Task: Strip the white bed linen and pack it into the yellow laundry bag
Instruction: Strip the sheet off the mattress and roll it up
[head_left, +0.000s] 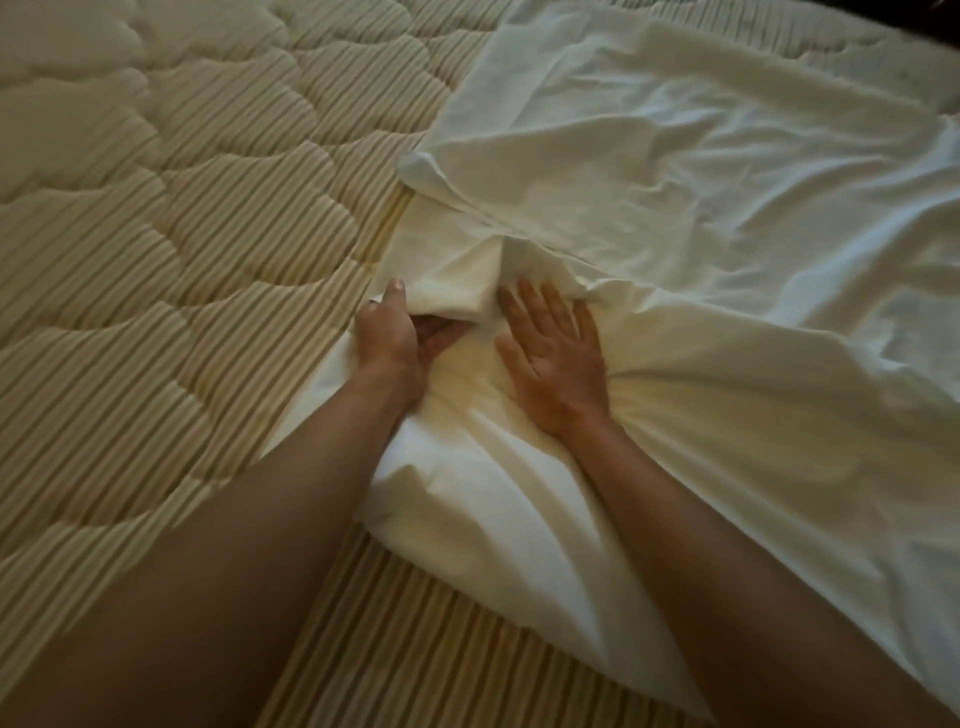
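The left hand (389, 338) is gripping a fold of the white sheet (701, 218), thumb lying on top of the cloth & fingers curling underneath, partly showing in the gap below the fold. The right hand (553, 348) is lying flat on the bunched sheet just beside it, fingers straight & slightly spread, palm down, pressing the fabric w/o clasping it. Both forearms are reaching in from the bottom edge.

The sheet is sitting crumpled across the right half of the bed, its near part gathering into pleats under the two hands & draping toward the bottom right. The left fingertips are mostly hidden by the fold. The sheet is running out of frame at the right & bottom right, so its full extent can't be told. A dark strip is showing at the top right corner, too dim to identify.

The quilted mattress (171, 208) is lying bare over the whole left side & along the near edge between the arms, giving open room left of the hands.
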